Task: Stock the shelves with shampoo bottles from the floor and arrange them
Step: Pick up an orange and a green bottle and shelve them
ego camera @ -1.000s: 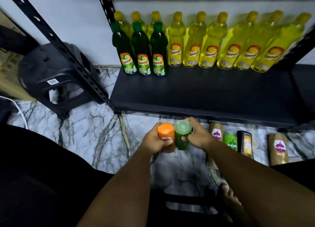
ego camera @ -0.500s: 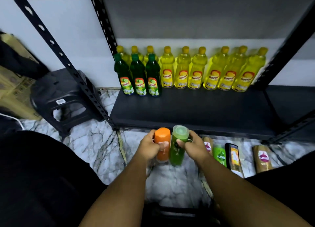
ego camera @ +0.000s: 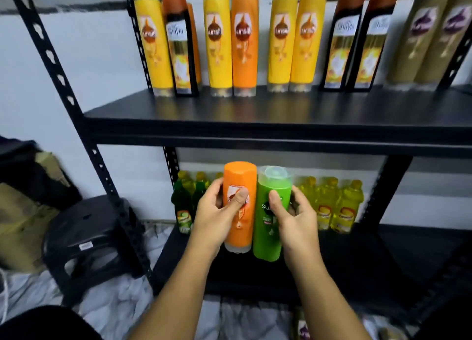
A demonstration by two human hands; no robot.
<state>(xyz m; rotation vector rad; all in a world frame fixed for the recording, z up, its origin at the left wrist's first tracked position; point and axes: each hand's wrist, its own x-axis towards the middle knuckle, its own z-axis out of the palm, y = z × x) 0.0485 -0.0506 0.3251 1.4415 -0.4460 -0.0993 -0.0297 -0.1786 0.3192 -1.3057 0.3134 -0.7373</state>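
Nearest to me, the left hand (ego camera: pixel 217 219) grasps an orange shampoo bottle (ego camera: pixel 240 178), thumb pressed across its label and fingers wrapped behind. The right hand (ego camera: pixel 297 227) grasps a green shampoo bottle (ego camera: pixel 268 240) the same way. The two bottles touch side by side, both long axes upright. The orange one has its clear cap down, and the green one seems to carry a pale cap on top. Both are off the floor, held in front of the lower shelf (ego camera: pixel 357 260), level with the yellow bottles (ego camera: pixel 337 206) at its back.

What the next move turns on is height. The upper shelf (ego camera: pixel 255 114) lies above and beyond both hands, and its row of standing shampoo bottles (ego camera: pixel 219 45) sits at the rear, leaving the front strip of the board bare. I judge each bottle needs a lift up and forward with its axis kept vertical.

The left hand is nearer the orange bottle on that shelf (ego camera: pixel 244 45), so its load likely goes there. I see no green in that row, so I cannot tell where the right hand's bottle belongs.
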